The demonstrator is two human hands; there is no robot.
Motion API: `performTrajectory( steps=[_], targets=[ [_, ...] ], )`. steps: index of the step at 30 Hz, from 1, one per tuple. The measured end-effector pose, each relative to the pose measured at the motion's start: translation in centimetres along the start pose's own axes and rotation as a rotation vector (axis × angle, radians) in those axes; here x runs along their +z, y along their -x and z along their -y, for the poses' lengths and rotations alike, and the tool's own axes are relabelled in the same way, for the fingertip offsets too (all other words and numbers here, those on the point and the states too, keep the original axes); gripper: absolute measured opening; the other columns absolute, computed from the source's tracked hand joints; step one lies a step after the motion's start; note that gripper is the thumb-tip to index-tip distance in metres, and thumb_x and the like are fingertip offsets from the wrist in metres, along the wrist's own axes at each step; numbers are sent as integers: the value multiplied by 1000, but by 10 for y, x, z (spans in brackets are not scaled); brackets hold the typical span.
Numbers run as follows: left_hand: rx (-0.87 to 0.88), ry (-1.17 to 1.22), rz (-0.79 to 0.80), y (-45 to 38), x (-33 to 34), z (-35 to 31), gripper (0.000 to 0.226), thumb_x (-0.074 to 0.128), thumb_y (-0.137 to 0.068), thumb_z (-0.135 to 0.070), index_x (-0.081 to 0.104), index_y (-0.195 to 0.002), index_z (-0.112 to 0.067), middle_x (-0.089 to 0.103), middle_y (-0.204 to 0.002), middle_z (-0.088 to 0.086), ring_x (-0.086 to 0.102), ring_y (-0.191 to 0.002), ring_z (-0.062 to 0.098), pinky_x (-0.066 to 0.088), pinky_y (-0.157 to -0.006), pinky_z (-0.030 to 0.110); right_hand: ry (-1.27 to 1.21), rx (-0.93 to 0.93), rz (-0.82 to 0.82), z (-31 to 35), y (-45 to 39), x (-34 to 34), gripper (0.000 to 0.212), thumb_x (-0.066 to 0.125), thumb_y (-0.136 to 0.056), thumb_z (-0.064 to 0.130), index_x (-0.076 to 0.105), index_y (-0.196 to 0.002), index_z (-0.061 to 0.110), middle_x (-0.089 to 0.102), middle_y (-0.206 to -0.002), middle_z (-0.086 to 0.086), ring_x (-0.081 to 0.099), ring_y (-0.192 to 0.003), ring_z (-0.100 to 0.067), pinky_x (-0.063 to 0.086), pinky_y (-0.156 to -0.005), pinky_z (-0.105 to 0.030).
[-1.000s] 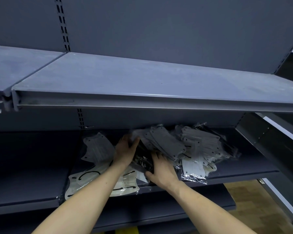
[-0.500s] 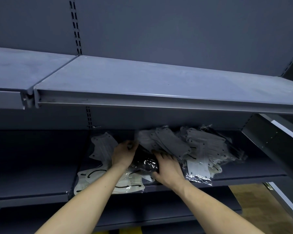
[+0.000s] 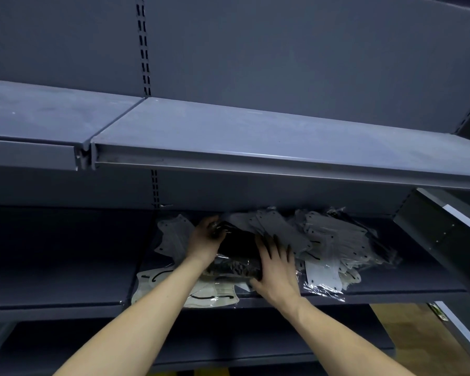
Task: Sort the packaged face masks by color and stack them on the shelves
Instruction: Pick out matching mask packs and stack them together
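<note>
Your left hand (image 3: 204,241) is curled round the far left end of a bundle of black masks (image 3: 239,256), fingers wrapped over the crinkly plastic up at the back, while your right hand (image 3: 276,270) grips the bundle's right end, fingers fairly straight and spread over the top with the thumb tucked under the front edge. So you've got that dark stack held between both hands, sitting low on the middle shelf (image 3: 391,290). Everything here is dark grey metal: the upper shelf (image 3: 255,137) is right above your hands, with a slotted upright (image 3: 144,50) running up the back panel, and there's a strip of wood floor (image 3: 407,337) showing down at the lower right. The black packs look glossy and are wrapped in clear film. Under and to the left of them lie white masks (image 3: 215,294) with black ear loops, and just beside your right hand there's a messy heap of grey masks (image 3: 323,234) fanned out toward the right, also in clear bags.
</note>
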State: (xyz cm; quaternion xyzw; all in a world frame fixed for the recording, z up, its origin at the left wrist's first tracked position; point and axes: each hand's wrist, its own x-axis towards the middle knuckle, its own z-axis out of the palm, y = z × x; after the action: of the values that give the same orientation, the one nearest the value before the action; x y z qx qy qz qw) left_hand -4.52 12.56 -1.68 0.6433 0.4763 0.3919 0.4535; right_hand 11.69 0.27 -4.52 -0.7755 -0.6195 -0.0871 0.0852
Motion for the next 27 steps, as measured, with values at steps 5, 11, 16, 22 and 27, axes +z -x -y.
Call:
performTrajectory(
  steps=[5, 11, 16, 22, 27],
  targets=[
    [-16, -34, -14, 5, -1, 0, 35, 65, -94, -22, 57, -128, -14, 61, -125, 3, 58, -116, 21, 44, -97, 29, -25, 56, -48, 3, 0, -2, 96, 88, -51, 24, 50, -139, 25, 61, -129, -5, 56, -120, -33, 40, -104, -63],
    [-40, -34, 148, 18, -8, -2, 65, 73, -88, -33, 41, -142, -18, 48, -126, -14, 47, -122, 12, 33, -94, 18, 18, 124, -47, 3, 1, 2, 69, 74, -64, 23, 60, -132, 26, 65, -120, -7, 60, -112, -35, 43, -100, -61],
    [-91, -36, 279, 24, -17, 0, 90, 79, -80, -44, 28, -151, -21, 42, -136, -15, 43, -128, 9, 32, -98, 18, -14, 66, 0, 5, 9, 2, 74, 80, -60, 23, 61, -132, 23, 68, -112, -2, 63, -106, -29, 50, -95, -48],
    [-232, -7, 147, 23, -26, 13, 73, 73, -87, -10, 35, -149, -10, 56, -138, 13, 60, -115, 26, 48, -89, 26, -6, 11, 14, 7, 11, 7, 74, 74, -71, 35, 51, -141, 23, 60, -132, -2, 55, -121, -29, 44, -104, -47],
    [-170, -125, 152, 34, -26, 8, 61, 64, -96, -28, 39, -148, -9, 50, -146, 7, 58, -112, 17, 45, -64, 5, -19, 51, 16, 8, 9, 11, 65, 71, -77, 30, 52, -140, 29, 56, -137, 0, 48, -129, -31, 35, -108, -51]
  ],
)
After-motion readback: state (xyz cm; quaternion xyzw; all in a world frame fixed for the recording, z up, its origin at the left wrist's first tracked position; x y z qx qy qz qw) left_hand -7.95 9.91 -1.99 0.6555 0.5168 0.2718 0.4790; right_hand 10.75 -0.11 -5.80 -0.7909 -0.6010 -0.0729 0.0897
